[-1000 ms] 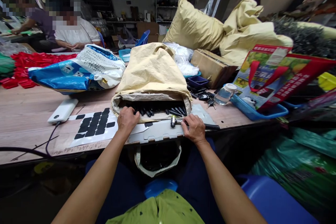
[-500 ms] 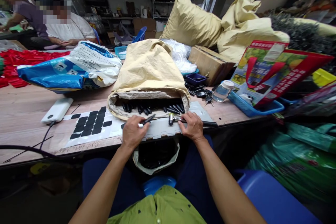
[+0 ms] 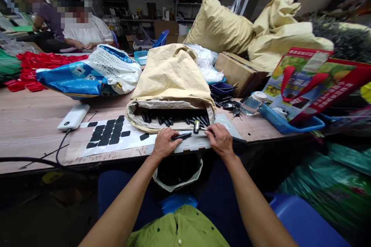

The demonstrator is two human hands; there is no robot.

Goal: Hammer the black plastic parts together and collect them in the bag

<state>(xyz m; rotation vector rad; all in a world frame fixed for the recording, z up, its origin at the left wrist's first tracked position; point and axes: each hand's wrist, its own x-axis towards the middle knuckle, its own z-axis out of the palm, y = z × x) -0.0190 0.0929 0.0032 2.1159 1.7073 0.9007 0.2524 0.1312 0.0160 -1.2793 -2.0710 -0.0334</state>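
Black peg (image 3: 182,136) pinched by left hand (image 3: 164,143) at the bench's (image 3: 34,119) near edge.
Right hand (image 3: 222,141) grips hammer (image 3: 197,126); a mis-hit may strike fingers (image 3: 171,139).

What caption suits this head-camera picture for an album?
Left hand holds a black part over a grey plate; right hand grips a hammer before an open sack.

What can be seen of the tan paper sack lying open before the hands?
The tan paper sack lies on its side on the wooden table, mouth toward the person. Its creased body humps up; the rim is rolled back, showing a pale lining. Slim black parts lie inside. Its lower lip meets a grey flat plate. The left hand, gripping one black part, and the right hand, gripping a small hammer, sit just before it.
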